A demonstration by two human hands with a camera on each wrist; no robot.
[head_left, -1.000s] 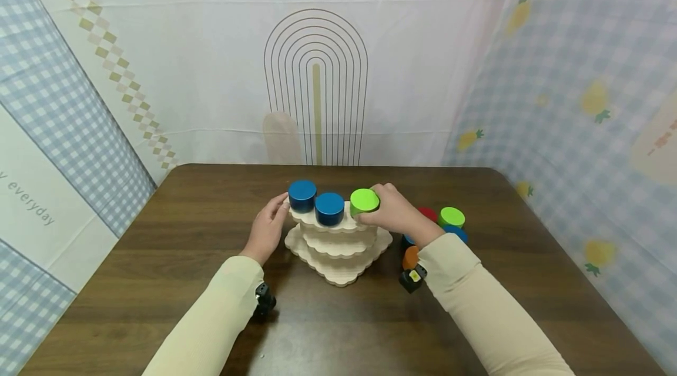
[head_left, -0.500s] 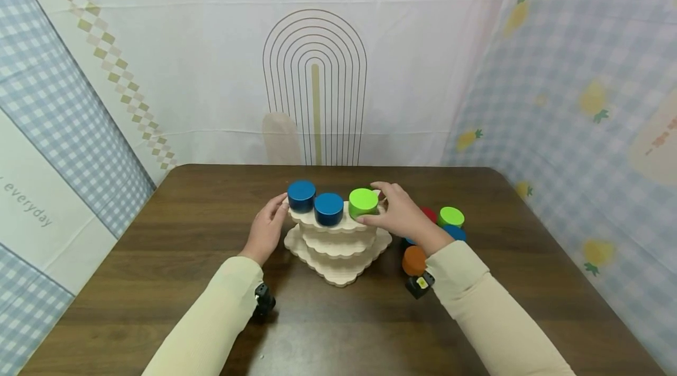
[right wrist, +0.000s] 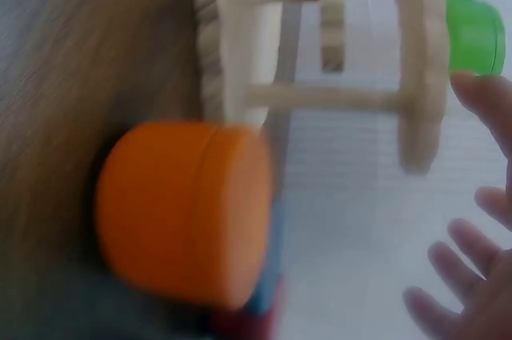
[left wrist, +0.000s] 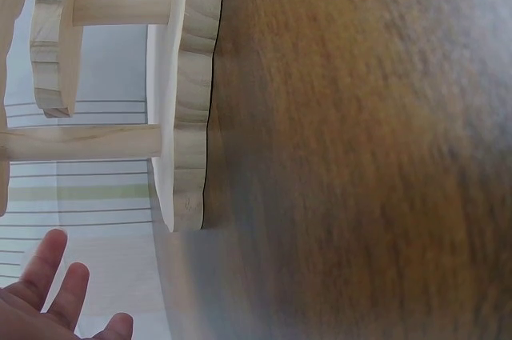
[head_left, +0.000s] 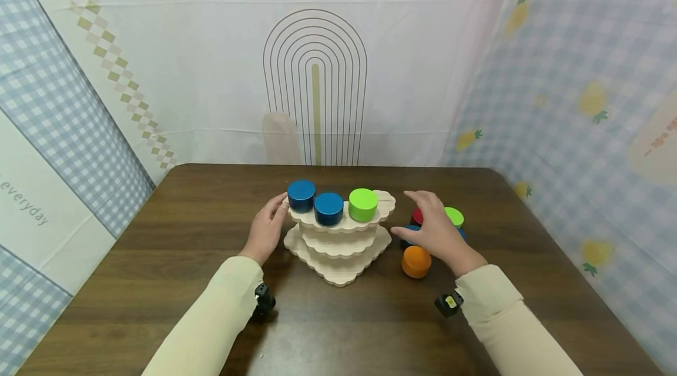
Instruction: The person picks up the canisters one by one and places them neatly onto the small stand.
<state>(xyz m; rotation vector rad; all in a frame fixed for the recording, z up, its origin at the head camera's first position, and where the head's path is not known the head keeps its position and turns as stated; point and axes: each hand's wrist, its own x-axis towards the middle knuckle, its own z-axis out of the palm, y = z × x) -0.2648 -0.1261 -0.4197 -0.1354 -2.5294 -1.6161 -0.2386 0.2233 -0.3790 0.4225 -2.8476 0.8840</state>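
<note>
A pale wooden tiered stand (head_left: 340,270) with scalloped edges stands mid-table. On its top tier sit two blue round tins (head_left: 328,211) and a lime-green round tin (head_left: 362,205). My left hand (head_left: 266,229) rests its fingertips at the top tier's left corner; the left wrist view shows several of its fingers (left wrist: 64,292) spread and fairly straight. To the right of the stand, my right hand (head_left: 439,234) hovers with thumb and fingers apart and nothing between them. Below it on the table is an orange lidded tin (head_left: 416,262), large and blurred in the right wrist view.
Behind and under the right hand, partly hidden, stand a red tin (head_left: 416,217), another lime-green tin (head_left: 455,217) and blue tins (head_left: 408,238). Patterned cloth (head_left: 222,82) hangs behind the dark wooden table (head_left: 158,282).
My right hand has let go of the lime-green tin on the top tier and moved right, toward the group of tins. The left hand stays at the stand's corner.
</note>
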